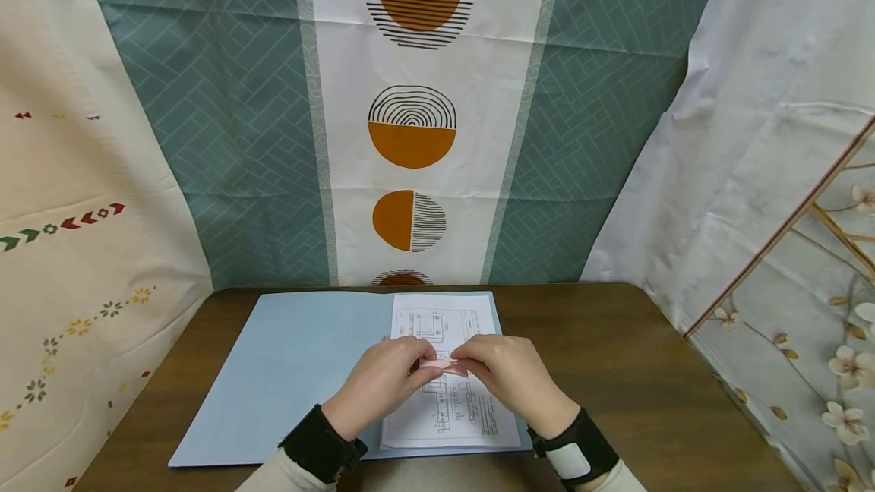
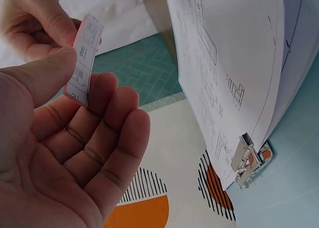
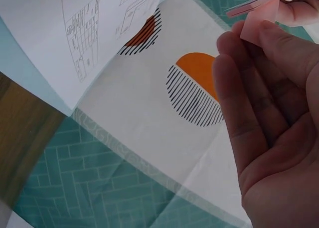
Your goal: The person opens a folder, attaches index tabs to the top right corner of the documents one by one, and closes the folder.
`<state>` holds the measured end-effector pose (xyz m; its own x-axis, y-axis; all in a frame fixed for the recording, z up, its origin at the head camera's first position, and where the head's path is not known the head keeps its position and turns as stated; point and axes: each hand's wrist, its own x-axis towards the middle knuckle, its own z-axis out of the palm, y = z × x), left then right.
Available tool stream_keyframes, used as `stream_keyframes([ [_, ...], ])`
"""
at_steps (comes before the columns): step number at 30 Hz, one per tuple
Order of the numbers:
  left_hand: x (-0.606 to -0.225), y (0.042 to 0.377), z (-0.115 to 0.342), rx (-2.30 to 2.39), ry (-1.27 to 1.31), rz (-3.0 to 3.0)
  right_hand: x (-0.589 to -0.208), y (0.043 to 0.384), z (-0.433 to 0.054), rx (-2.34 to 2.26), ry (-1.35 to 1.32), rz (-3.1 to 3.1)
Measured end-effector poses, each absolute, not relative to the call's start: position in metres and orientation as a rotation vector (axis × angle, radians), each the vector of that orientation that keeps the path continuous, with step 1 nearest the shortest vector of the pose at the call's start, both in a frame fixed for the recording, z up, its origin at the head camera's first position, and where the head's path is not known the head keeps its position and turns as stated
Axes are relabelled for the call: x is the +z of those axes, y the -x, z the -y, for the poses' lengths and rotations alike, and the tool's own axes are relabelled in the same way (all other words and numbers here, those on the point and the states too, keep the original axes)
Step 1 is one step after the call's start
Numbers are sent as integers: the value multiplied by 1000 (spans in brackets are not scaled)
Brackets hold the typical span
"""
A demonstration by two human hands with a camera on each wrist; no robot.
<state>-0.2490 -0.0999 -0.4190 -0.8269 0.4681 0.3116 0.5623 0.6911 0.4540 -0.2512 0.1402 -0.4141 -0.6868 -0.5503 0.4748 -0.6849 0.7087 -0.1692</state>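
My left hand (image 1: pixel 383 378) pinches a small pad of pink sticky notes (image 2: pixel 83 58) between thumb and fingers. Its printed white side faces the left wrist camera. From the other end, my right hand (image 1: pixel 513 370) grips a pink slip (image 3: pixel 261 24) with thumb and forefinger. In the right wrist view the slip stands at an angle to the pad. Both hands are over a stack of drawing sheets (image 1: pixel 447 431) that lies on the right half of an open light blue folder (image 1: pixel 307 370).
A metal clip (image 2: pixel 246 163) is at the sheets' edge by the folder's spine. The folder lies on a dark wooden table (image 1: pixel 581 325). Behind the table hangs a teal and white curtain (image 1: pixel 260 135), with pale cloth (image 1: pixel 752 135) on the right.
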Motion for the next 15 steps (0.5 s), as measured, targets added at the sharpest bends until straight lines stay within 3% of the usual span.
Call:
stream_keyframes([
  [15, -417, 248, 101, -794, 937, 2707, -412, 250, -140, 413, -1017, 2453],
])
